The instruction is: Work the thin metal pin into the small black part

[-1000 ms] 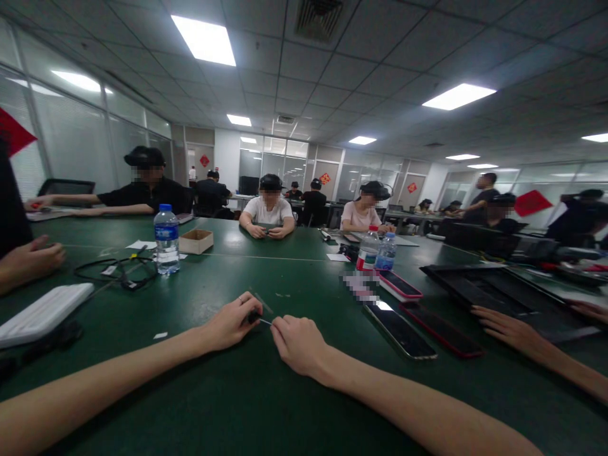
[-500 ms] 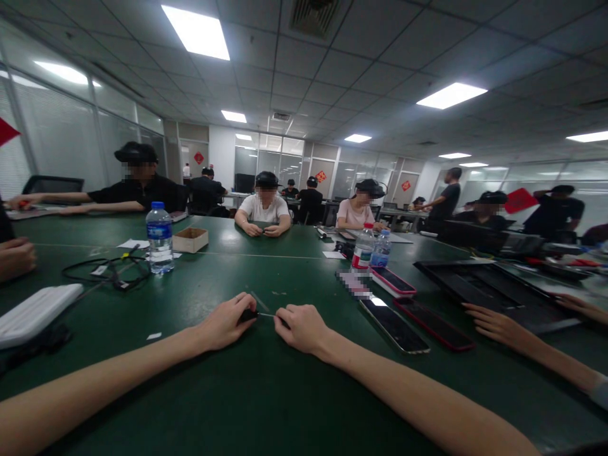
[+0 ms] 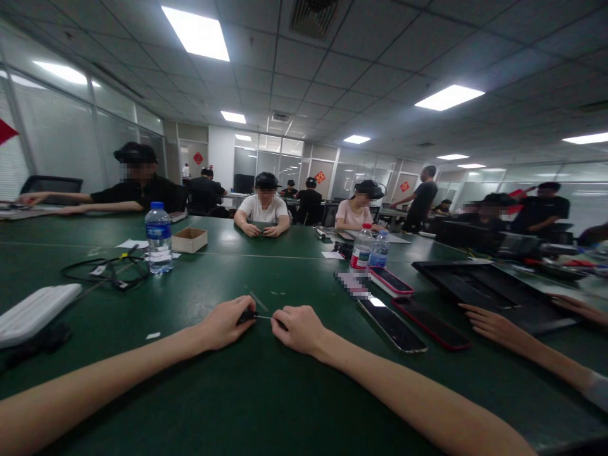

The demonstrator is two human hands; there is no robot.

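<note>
My left hand (image 3: 231,324) is closed around the dark handle of what looks like a screwdriver (image 3: 247,316), low over the green table (image 3: 228,399). Its thin metal shaft (image 3: 263,317) points right, toward my right hand (image 3: 299,329). The fingers of that hand are curled at the shaft's far end. Something small and dark shows under them, but I cannot make out what it is, and the shaft's tip is hidden. Just beyond my hands lies a thin clear strip (image 3: 258,299).
Right of my hands lie several phones (image 3: 393,324) and two bottles (image 3: 361,247). A co-worker's hand (image 3: 489,323) touches a black panel (image 3: 475,288). On the left are a water bottle (image 3: 159,237), a small box (image 3: 189,240), cables (image 3: 111,271) and a white device (image 3: 40,313).
My hands hold nearly the same pose, with the right hand a touch closer to the left. In the background, a standing person has moved left.
</note>
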